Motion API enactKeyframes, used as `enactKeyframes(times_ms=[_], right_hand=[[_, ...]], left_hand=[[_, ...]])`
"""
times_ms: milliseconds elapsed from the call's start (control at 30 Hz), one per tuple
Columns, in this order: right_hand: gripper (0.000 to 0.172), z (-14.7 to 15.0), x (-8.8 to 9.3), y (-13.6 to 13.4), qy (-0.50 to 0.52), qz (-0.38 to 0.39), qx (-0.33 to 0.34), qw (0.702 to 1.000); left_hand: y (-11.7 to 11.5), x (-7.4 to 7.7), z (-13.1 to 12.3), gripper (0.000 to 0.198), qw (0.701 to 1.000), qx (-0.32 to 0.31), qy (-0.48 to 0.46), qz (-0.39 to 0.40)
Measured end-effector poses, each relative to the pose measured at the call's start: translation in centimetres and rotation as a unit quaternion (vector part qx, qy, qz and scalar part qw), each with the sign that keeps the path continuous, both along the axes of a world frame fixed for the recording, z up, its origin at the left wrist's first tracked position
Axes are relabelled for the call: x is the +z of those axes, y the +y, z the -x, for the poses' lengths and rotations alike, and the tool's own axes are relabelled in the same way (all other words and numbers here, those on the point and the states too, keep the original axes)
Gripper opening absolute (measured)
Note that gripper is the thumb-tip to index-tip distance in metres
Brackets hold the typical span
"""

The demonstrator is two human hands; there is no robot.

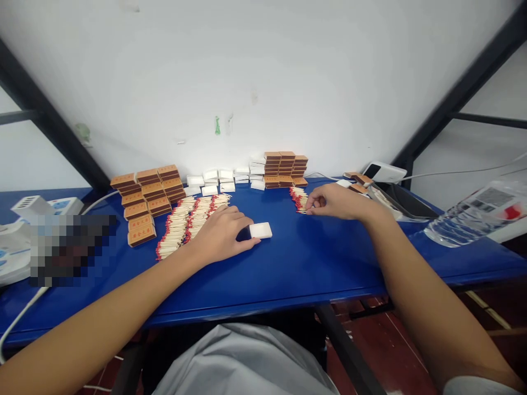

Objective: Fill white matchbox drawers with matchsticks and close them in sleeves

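Observation:
Thumb and index finger of my left hand [222,233] grip the left end of a small white matchbox tray [261,230] lying on the blue table. Beneath and behind that hand spreads a large bed of red-tipped matches [181,222], laid in rows. Farther right, my right hand [329,201] has its fingertips pinched together at the edge of a smaller pile of matches [298,199]. How many matches are between those fingertips is too small to tell.
Stacked orange-brown matchboxes stand at left [148,192] and at back centre [285,169]. White trays [218,178] line the wall. To the right are a white device [385,171], a dark pouch [407,200] and a plastic bottle [473,214]. A power strip [16,258] sits far left.

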State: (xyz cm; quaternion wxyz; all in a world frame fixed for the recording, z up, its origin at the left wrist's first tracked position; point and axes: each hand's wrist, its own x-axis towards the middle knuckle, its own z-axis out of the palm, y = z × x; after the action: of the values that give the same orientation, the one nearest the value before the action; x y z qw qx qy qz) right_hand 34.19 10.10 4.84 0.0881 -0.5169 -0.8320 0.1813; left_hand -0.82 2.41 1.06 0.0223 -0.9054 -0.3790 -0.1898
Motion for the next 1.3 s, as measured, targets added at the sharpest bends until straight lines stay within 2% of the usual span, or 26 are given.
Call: enactKeyframes(times_ms=[100, 367, 833, 1067, 1300], right_hand=[[0.024, 0.3, -0.4, 0.1, -0.017, 0.014, 0.000, 1.000], [0.023, 0.5, -1.3, 0.7, -0.020, 0.013, 0.051, 0.998], [0.034, 0.7, -1.6, 1.2, 0.013, -0.015, 0.089, 0.996], [0.039, 0.8, -1.8, 1.3, 0.022, -0.025, 0.060, 0.998], [0.038, 0.9, -1.8, 1.3, 0.012, -0.034, 0.070, 0.997]], left_hand=[[0.0, 0.0, 0.0, 0.030, 1.000, -0.001, 0.000, 0.003], [-0.2, 0.2, 0.0, 0.031, 1.000, -0.001, 0.003, 0.006], [-0.2, 0.1, 0.0, 0.029, 1.000, -0.005, 0.007, 0.016], [-0.3, 0.2, -0.1, 0.029, 1.000, -0.010, 0.002, 0.015], [-0.3, 0.2, 0.0, 0.029, 1.000, -0.007, 0.005, 0.016]])
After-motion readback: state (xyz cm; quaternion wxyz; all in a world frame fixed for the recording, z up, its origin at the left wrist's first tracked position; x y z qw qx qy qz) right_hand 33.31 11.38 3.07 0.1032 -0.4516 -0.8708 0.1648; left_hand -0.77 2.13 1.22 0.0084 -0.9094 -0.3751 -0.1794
